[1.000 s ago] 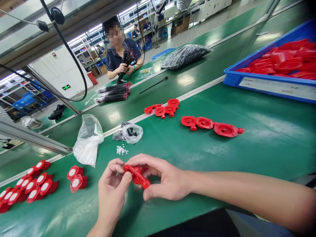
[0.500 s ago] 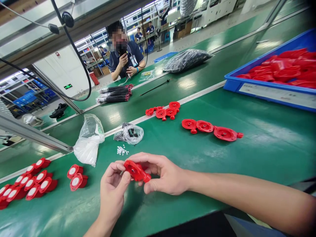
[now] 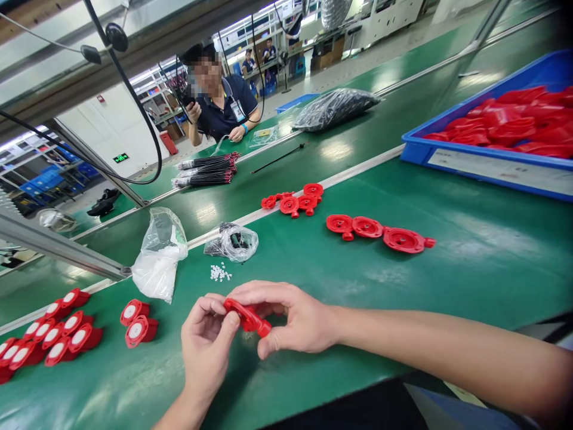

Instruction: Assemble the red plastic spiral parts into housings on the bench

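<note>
Between my two hands, above the green bench, is a red plastic housing with a round rim and a short side spout, tilted nearly edge-on. My left hand pinches its left rim between thumb and fingers. From the right, my right hand curls its fingers behind the housing, with the thumb by the spout; its fingertips are partly hidden. Just beyond lie small white plastic pieces in a loose pile. A clear bag with black parts lies behind them. Similar red housings rest face-up farther right.
A blue bin of red parts stands at right. At left are red units with white discs and a bag of white pieces. Black cable bundles lie beyond the rail. A co-worker sits across the bench.
The red housing has turned more edge-on in my hands, so its open face shows less. Across the bench, the co-worker's raised hand has moved left and the other rests lower on the bench.
</note>
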Action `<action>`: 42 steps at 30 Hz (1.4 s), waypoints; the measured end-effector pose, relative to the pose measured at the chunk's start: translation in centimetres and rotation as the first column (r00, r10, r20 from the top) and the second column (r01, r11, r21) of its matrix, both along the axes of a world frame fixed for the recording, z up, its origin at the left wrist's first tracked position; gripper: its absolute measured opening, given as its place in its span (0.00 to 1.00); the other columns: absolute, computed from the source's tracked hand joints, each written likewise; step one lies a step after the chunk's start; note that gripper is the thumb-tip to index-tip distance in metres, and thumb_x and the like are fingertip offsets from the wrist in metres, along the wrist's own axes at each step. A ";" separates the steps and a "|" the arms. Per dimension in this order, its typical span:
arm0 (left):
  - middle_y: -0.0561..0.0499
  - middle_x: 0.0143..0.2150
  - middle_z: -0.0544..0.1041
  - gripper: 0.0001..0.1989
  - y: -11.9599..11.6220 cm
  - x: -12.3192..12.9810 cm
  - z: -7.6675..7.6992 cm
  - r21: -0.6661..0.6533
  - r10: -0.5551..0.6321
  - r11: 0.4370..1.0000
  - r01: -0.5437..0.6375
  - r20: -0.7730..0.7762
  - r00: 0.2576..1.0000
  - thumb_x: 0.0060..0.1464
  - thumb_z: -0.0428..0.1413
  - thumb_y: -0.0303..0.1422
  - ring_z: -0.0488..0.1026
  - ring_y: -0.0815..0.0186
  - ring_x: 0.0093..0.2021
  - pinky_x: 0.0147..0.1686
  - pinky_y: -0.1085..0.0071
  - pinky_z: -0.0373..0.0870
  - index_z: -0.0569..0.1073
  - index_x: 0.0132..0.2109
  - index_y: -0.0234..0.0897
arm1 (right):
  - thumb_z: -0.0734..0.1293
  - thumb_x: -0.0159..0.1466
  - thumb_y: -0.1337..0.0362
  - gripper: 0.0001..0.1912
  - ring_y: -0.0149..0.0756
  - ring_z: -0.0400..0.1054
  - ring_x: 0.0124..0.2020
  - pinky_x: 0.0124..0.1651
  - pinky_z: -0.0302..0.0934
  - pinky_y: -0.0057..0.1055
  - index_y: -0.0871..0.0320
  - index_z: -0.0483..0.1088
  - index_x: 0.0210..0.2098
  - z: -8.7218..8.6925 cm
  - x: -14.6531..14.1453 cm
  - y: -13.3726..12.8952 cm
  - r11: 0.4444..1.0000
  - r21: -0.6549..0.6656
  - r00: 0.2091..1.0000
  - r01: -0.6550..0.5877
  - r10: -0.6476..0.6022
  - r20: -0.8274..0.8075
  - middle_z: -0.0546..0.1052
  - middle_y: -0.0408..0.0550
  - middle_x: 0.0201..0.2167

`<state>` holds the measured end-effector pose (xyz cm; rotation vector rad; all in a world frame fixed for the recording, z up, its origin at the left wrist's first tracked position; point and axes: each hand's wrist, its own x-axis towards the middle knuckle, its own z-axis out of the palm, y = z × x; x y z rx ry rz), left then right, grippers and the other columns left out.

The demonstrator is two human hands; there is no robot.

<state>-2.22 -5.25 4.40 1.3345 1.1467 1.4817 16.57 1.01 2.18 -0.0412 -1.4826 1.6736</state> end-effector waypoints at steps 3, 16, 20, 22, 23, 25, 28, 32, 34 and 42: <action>0.53 0.37 0.72 0.09 0.2 -0.3 0.2 -0.021 -0.016 1.000 0.016 -0.011 1.000 0.60 0.65 0.30 0.73 0.69 0.37 0.38 0.76 0.74 0.71 0.37 0.39 | 0.86 0.51 0.60 0.38 0.40 0.74 0.52 0.55 0.71 0.34 0.51 0.76 0.59 0.1 0.0 0.1 0.998 -0.056 1.000 -0.027 0.028 0.007 0.73 0.53 0.59; 0.45 0.54 0.75 0.30 2.6 -4.0 -2.1 -0.336 -0.231 0.941 0.036 -0.561 0.795 0.48 0.71 0.35 0.75 0.52 0.54 0.57 0.52 0.70 0.66 0.55 0.42 | 0.72 0.67 0.43 0.28 0.36 0.73 0.44 0.42 0.74 0.32 0.51 0.74 0.60 -1.0 1.6 5.1 0.894 -0.389 0.971 0.222 -0.237 0.010 0.78 0.52 0.51; 0.46 0.49 0.80 0.28 3.3 -4.3 -0.9 -0.355 -0.226 0.923 0.149 -0.189 0.956 0.47 0.72 0.34 0.77 0.61 0.45 0.46 0.66 0.74 0.66 0.51 0.40 | 0.76 0.65 0.47 0.29 0.38 0.74 0.46 0.43 0.75 0.33 0.53 0.73 0.60 -1.2 1.4 4.9 0.916 -0.322 0.970 0.240 -0.218 0.104 0.77 0.54 0.54; 0.45 0.49 0.81 0.30 3.1 -4.5 -0.4 -0.349 -0.232 0.915 0.202 -0.044 0.972 0.44 0.74 0.33 0.76 0.63 0.42 0.42 0.70 0.73 0.67 0.51 0.39 | 0.79 0.62 0.49 0.31 0.41 0.75 0.48 0.46 0.75 0.36 0.56 0.73 0.59 -1.4 1.4 4.6 0.927 -0.276 0.963 0.255 -0.220 0.153 0.78 0.57 0.54; 0.45 0.47 0.82 0.31 2.9 -4.4 -0.2 -0.346 -0.238 0.911 0.223 0.000 0.971 0.44 0.74 0.34 0.76 0.64 0.41 0.40 0.72 0.72 0.68 0.51 0.38 | 0.79 0.62 0.50 0.31 0.42 0.75 0.50 0.49 0.75 0.38 0.57 0.73 0.59 -1.4 1.4 4.4 0.932 -0.246 0.959 0.265 -0.229 0.166 0.78 0.58 0.54; 0.47 0.42 0.82 0.30 2.3 -4.0 -0.1 -0.335 -0.254 0.907 0.255 0.048 0.966 0.44 0.73 0.36 0.74 0.66 0.37 0.35 0.74 0.69 0.70 0.52 0.37 | 0.78 0.63 0.48 0.33 0.46 0.74 0.54 0.54 0.74 0.42 0.58 0.71 0.60 -1.3 1.4 3.9 0.943 -0.151 0.947 0.297 -0.271 0.171 0.77 0.60 0.56; 0.51 0.35 0.79 0.23 1.2 -2.8 0.0 -0.292 -0.254 0.930 0.224 -0.071 0.965 0.46 0.71 0.35 0.71 0.67 0.33 0.34 0.74 0.67 0.74 0.48 0.35 | 0.74 0.67 0.47 0.33 0.48 0.72 0.59 0.57 0.72 0.42 0.58 0.68 0.64 -0.5 1.6 2.6 0.917 0.153 0.901 0.368 -0.393 0.186 0.74 0.62 0.59; 0.56 0.29 0.73 0.13 0.3 -1.2 -0.2 -0.231 -0.205 0.964 0.134 -0.321 0.924 0.44 0.68 0.28 0.64 0.70 0.29 0.31 0.74 0.63 0.70 0.33 0.36 | 0.77 0.65 0.51 0.36 0.48 0.72 0.57 0.58 0.69 0.44 0.61 0.65 0.65 0.6 1.3 0.9 0.645 0.671 0.862 0.366 -0.507 0.016 0.76 0.63 0.56; 0.59 0.25 0.68 0.13 0.1 -0.8 -0.5 -0.241 -0.207 0.962 0.128 -0.338 0.918 0.43 0.65 0.25 0.59 0.72 0.27 0.27 0.75 0.58 0.66 0.30 0.37 | 0.77 0.66 0.53 0.36 0.46 0.74 0.55 0.57 0.69 0.43 0.62 0.63 0.65 0.8 1.0 0.3 0.517 0.783 0.868 0.345 -0.494 -0.057 0.77 0.65 0.54; 0.60 0.24 0.64 0.12 -0.2 -0.3 -1.0 -0.251 -0.210 0.960 0.122 -0.363 0.908 0.41 0.59 0.22 0.54 0.72 0.27 0.25 0.74 0.54 0.63 0.30 0.38 | 0.67 0.74 0.52 0.30 0.47 0.72 0.53 0.52 0.70 0.44 0.66 0.62 0.67 0.6 0.4 -0.1 0.379 0.869 0.848 0.318 -0.524 -0.082 0.75 0.68 0.55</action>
